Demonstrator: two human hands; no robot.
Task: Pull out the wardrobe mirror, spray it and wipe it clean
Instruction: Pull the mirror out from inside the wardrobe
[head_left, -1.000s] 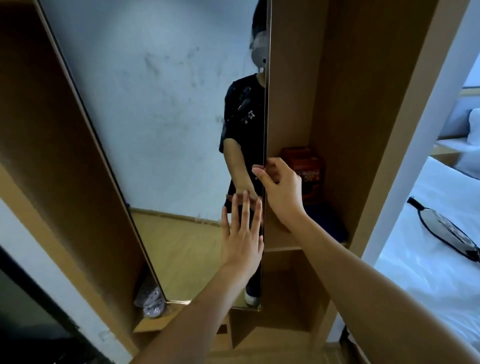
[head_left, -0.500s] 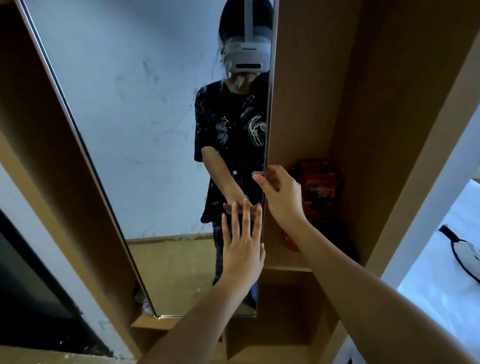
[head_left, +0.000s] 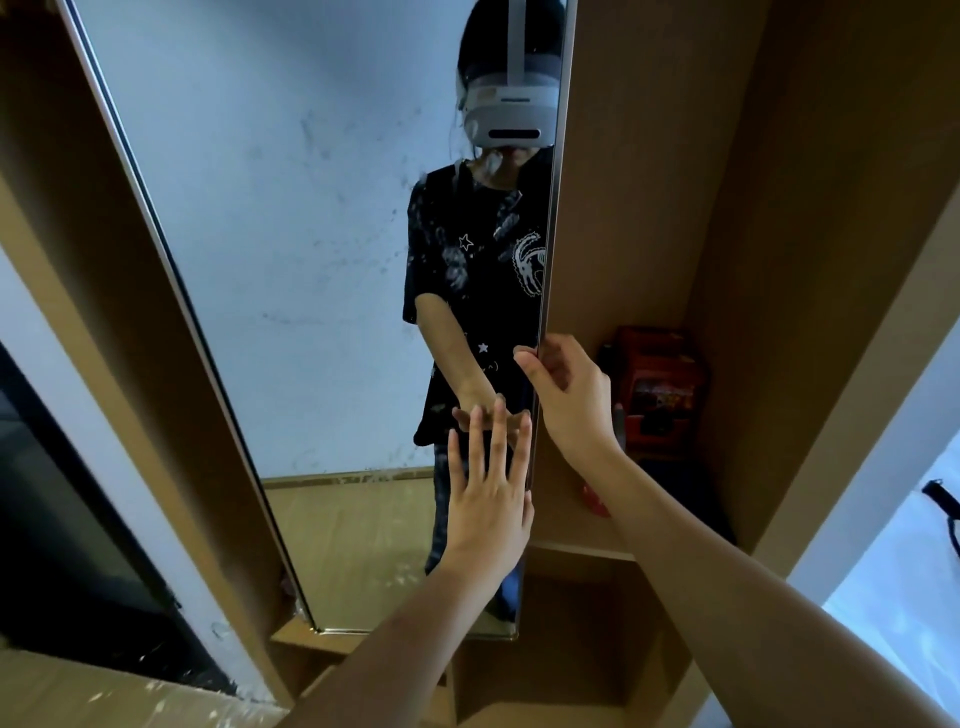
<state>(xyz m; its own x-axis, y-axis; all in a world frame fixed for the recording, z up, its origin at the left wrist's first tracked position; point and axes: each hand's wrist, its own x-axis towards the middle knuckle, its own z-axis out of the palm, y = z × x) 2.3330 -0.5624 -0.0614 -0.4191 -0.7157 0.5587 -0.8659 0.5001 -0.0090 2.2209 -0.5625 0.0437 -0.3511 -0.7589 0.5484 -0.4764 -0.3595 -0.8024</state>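
**Two hands on the wardrobe mirror**

Far to the left of the hands a dark panel (head_left: 62, 519) stands beside the pale wall, and next to it the wardrobe's brown side board (head_left: 156, 415) leans up and away. The tall mirror (head_left: 291, 260) stands between that board and the hands, its glass smudged and speckled, showing a pale wall, a strip of wooden floor and the person in a black printed shirt with a white headset.

The left hand (head_left: 488, 499) lies flat on the lower right part of the glass, fingers straight and slightly spread, pointing up; its fingertips meet their own reflection. Just to its right runs the mirror's thin metal edge (head_left: 550, 208), and up-right of the left hand the right hand (head_left: 566, 389) pinches that edge, thumb on the glass side and curled fingers behind it. The two hands are close together but not touching.

Just to the right of the right hand, in the open wardrobe compartment, a red box (head_left: 657, 384) sits on a shelf (head_left: 582, 548), near the wrist. Something small and red (head_left: 592, 499) shows below the forearm; I cannot tell what it is. Farther right, past the wardrobe's outer board, a white bed (head_left: 893, 597) carries a dark strap-like thing (head_left: 943, 506) at the frame's edge.
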